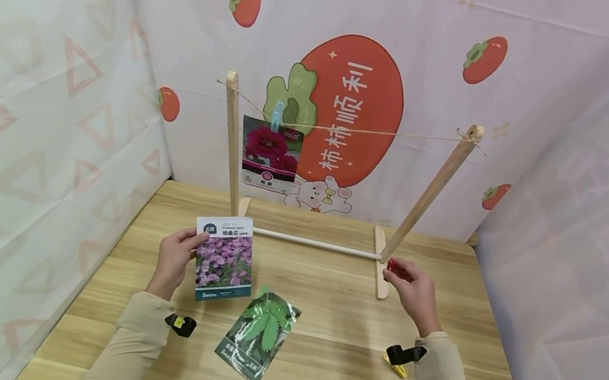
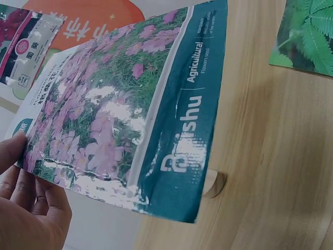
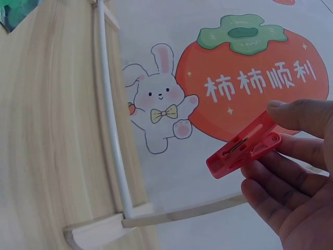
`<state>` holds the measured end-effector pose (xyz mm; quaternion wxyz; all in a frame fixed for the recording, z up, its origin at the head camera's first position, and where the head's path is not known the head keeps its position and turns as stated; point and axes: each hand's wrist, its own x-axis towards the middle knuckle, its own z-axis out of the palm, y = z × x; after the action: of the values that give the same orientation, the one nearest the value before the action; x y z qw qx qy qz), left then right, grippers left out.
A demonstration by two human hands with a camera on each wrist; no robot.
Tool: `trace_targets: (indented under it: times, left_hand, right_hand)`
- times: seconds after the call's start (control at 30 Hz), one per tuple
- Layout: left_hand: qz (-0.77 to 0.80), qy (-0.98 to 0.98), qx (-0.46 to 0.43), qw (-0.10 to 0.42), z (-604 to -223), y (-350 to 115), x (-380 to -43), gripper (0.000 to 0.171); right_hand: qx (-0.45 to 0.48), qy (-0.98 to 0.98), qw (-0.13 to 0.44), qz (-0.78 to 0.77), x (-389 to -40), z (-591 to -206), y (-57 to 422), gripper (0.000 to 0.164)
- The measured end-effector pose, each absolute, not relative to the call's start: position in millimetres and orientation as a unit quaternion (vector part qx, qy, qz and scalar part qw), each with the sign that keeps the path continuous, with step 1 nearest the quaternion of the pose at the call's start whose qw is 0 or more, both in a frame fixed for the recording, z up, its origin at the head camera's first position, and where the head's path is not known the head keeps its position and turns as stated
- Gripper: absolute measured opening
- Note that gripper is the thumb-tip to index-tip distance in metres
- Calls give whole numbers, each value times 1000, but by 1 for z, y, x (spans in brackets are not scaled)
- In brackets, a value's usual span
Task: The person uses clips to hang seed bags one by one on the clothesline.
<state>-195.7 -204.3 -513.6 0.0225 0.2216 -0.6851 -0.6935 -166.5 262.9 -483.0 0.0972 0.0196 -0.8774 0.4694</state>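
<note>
My left hand pinches a seed packet with pink-purple flowers by its left edge, thumb on the front. In the left wrist view, the flower seed packet is tilted, its teal band toward the camera. My right hand pinches a red clothespin between thumb and fingers, beside the rack's right post. A second packet with dark pink flowers hangs from the string by a blue clothespin. A green-leaf packet lies on the table between my arms.
The wooden rack has a left post, a right post and a white bottom bar. Near my right wrist lies a yellow clothespin. Patterned cloth walls in the wooden table at the back and sides.
</note>
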Motion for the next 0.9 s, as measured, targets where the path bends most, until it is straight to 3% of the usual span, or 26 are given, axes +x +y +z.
trace_targets:
  times: [0.9]
  left_hand:
    - [-717, -668, 192, 52, -477, -174, -213, 35]
  right_hand:
    - [66, -870, 168, 459, -170, -454, 256, 30]
